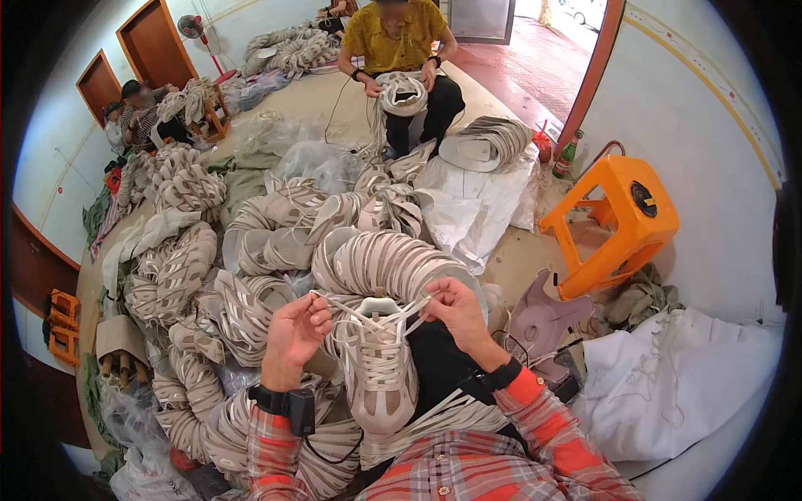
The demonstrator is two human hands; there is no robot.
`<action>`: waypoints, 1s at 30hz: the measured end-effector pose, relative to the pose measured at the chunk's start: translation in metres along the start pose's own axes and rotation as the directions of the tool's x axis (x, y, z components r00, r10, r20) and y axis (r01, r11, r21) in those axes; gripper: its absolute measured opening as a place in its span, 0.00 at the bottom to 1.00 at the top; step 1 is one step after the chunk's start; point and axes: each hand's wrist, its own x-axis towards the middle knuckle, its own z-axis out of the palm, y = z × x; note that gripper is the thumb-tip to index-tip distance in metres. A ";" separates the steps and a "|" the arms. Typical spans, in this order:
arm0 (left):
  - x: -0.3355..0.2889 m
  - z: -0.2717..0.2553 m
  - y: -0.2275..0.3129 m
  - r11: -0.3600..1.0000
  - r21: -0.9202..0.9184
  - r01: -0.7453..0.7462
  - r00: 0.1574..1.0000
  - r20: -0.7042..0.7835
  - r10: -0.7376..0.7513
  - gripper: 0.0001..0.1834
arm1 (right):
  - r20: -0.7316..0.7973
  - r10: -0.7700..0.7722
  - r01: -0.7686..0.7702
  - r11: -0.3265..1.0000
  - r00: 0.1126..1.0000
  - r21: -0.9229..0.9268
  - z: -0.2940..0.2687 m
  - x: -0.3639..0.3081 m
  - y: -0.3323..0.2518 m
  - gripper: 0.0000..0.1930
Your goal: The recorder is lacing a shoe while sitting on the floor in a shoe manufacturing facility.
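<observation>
A beige and white sneaker upper [393, 402] rests over my lap with its toe toward me. Its pale shoelace [344, 306] is threaded criss-cross down the front, and the two ends spread out sideways from the top. My left hand [299, 328] pinches one end between thumb and fingers. The other end is pinched in my right hand [459, 316], slightly higher and on the far side of the opening. Loose laces [447, 424] lie in a bunch across my lap, below the upper. Just beyond my hands curves a row of nested uppers [384, 260].
Stacks of uppers [171, 271] cover the floor on my left. Ahead, a co-worker [393, 40] in a yellow top holds another upper. An orange stool [614, 209] stands at right, near a green bottle [566, 157]. A white sack [668, 384] lies at lower right.
</observation>
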 end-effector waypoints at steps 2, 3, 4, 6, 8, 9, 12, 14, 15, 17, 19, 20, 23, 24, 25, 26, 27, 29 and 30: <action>-0.001 0.000 0.002 0.999 0.039 0.008 1.000 0.011 -0.009 0.05 | 0.314 0.159 -0.171 0.985 0.936 0.010 -0.011 -0.005 -0.017 0.06; -0.003 -0.001 0.004 0.999 0.040 0.008 1.000 0.011 -0.009 0.05 | 0.313 0.159 -0.171 0.985 0.936 0.011 -0.018 -0.006 -0.026 0.06; -0.003 -0.003 0.005 0.999 0.038 0.018 1.000 -0.012 -0.018 0.05 | 0.447 0.295 -0.159 0.935 0.844 -0.316 -0.028 -0.005 -0.033 0.07; -0.006 -0.007 0.010 0.999 0.035 0.026 0.999 -0.036 -0.025 0.05 | 0.514 0.460 -0.076 0.794 0.724 -0.603 -0.032 -0.006 -0.038 0.09; -0.009 -0.008 0.012 1.000 -0.018 0.021 0.999 0.032 -0.021 0.03 | 0.556 0.423 0.028 0.778 0.715 -0.628 -0.032 -0.013 -0.043 0.11; -0.012 -0.009 0.013 1.000 -0.018 0.023 0.999 0.033 -0.022 0.03 | 0.538 0.439 0.068 0.727 0.719 -0.684 -0.027 -0.015 -0.044 0.13; -0.017 -0.008 0.017 0.997 -0.068 -0.023 1.000 0.001 0.023 0.03 | 0.527 0.454 0.115 0.669 0.719 -0.734 -0.030 -0.010 -0.030 0.14; -0.028 -0.006 0.026 0.988 -0.110 -0.112 0.994 -0.017 0.111 0.04 | 0.555 0.397 0.232 0.620 0.731 -0.749 -0.025 -0.009 -0.032 0.13; -0.031 -0.014 0.034 0.981 -0.135 -0.138 0.990 -0.031 0.136 0.04 | 0.583 0.340 0.343 0.556 0.738 -0.757 -0.022 -0.008 -0.032 0.12; -0.040 -0.015 0.045 0.978 -0.107 -0.177 0.984 -0.044 0.174 0.05 | 0.611 0.118 0.482 0.507 0.783 -0.714 -0.017 -0.009 -0.017 0.11; -0.044 -0.014 0.046 0.974 -0.081 -0.213 0.977 -0.053 0.209 0.05 | 0.523 -0.234 0.564 0.496 0.819 -0.661 -0.007 -0.009 0.000 0.06; -0.043 -0.014 0.044 0.978 -0.061 -0.202 0.979 -0.042 0.199 0.05 | 0.522 -0.234 0.563 0.494 0.820 -0.663 -0.003 -0.011 0.004 0.06; -0.040 -0.016 0.036 0.979 -0.031 -0.201 0.980 -0.016 0.200 0.05 | 0.288 -0.451 0.518 0.554 0.845 -0.652 0.012 -0.009 0.013 0.04; -0.038 -0.016 0.034 0.977 -0.023 -0.211 0.977 0.000 0.211 0.05 | 0.194 -0.470 0.482 0.631 0.861 -0.608 0.015 -0.005 0.018 0.03; -0.039 -0.016 0.033 0.976 -0.023 -0.215 0.977 -0.003 0.215 0.05 | 0.105 -0.476 0.450 0.705 0.873 -0.548 0.020 -0.003 0.019 0.03; -0.040 -0.017 0.033 0.978 -0.025 -0.205 0.979 -0.005 0.205 0.06 | 0.108 -0.475 0.451 0.705 0.873 -0.546 0.020 -0.004 0.018 0.03; -0.040 -0.017 0.032 0.981 -0.028 -0.194 0.981 -0.007 0.194 0.06 | 0.065 -0.203 0.212 0.906 0.977 -0.366 0.018 -0.005 0.015 0.03; -0.040 -0.019 0.033 0.980 -0.019 -0.199 0.980 -0.008 0.199 0.06 | 0.081 0.089 -0.074 0.983 0.993 -0.170 0.009 -0.005 0.011 0.03; -0.040 -0.019 0.032 0.979 -0.008 -0.201 0.979 -0.012 0.201 0.06 | 0.274 0.147 -0.115 0.985 0.951 -0.128 0.001 -0.006 0.010 0.06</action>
